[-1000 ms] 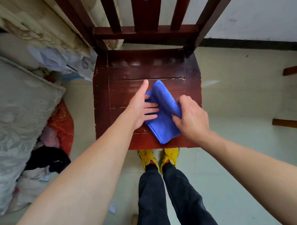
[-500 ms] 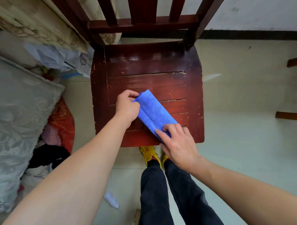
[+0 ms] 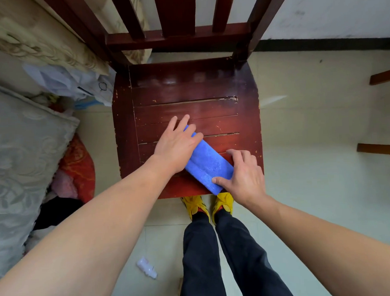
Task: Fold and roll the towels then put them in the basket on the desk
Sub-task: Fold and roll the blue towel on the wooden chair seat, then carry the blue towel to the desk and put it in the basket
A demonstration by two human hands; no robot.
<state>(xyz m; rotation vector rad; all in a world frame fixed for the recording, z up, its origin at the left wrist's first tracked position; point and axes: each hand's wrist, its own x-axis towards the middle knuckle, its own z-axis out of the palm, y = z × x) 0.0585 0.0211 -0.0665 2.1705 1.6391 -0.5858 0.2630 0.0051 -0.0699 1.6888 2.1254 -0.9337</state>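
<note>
A blue towel (image 3: pixel 207 164), folded into a narrow strip, lies diagonally on the dark red wooden chair seat (image 3: pixel 188 108), from the seat's middle down to its front edge. My left hand (image 3: pixel 177 144) lies flat on the strip's upper left end, fingers spread, covering that end. My right hand (image 3: pixel 244 174) presses on the lower right end with the thumb on the cloth and the fingers curled over its far edge. No basket or desk is in view.
The chair's slatted back (image 3: pixel 178 34) rises at the top. A grey cushion (image 3: pixel 18 160) and a heap of clothes (image 3: pixel 68 175) sit on the left. A small white bottle (image 3: pixel 146 267) lies on the tiled floor. My legs and yellow shoes (image 3: pixel 206 205) stand below the seat.
The towel went from a wider fold to a narrow flat strip. My left hand uncurled from gripping the upper end and now lies flat on it. My right hand stayed at the lower end.
</note>
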